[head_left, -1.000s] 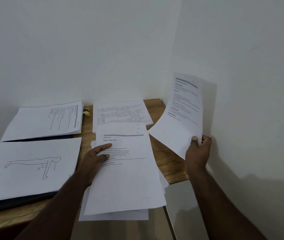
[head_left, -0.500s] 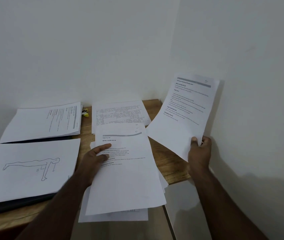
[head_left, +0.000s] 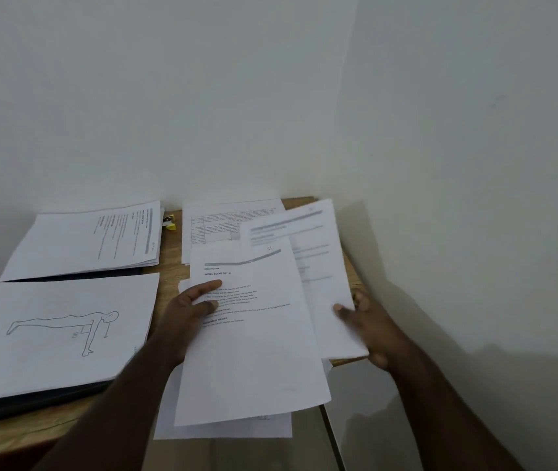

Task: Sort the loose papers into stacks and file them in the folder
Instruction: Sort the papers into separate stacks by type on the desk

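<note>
**A:** Hand pose at this frame?

**B:** Left hand (head_left: pixel 191 309) came in from lower left, forearm angled up toward centre. Thumb lay on top of the loose stack (head_left: pixel 250 338), centre frame; the other fingers were hidden under the paper, so it gripped the stack at its left edge. Stack overhung the near edge of the wooden table (head_left: pixel 168 263).

**A:** Right?

**B:** Right hand (head_left: pixel 369 326) entered from lower right, at right of centre. It held a single sheet (head_left: pixel 308 260) by its lower right edge, thumb on top, fingers behind. Motion-blurred, so finger detail was unclear. The sheet was low and tilted, with its left edge tucked behind the loose stack's top page.

**A:** Folder?

**B:** Dark folder (head_left: pixel 32 401), left side of frame, lay open. A drawing page (head_left: pixel 60 331) with a push-up figure sat on its near half, a text stack (head_left: pixel 90 237) on the far half, upper left.

**A:** Anything else?

**B:** Table page (head_left: pixel 223 220) lay flat at centre top of the desk, partly under the held sheet. Small yellow object (head_left: pixel 171 223) between it and the text stack; couldn't identify it.
</note>
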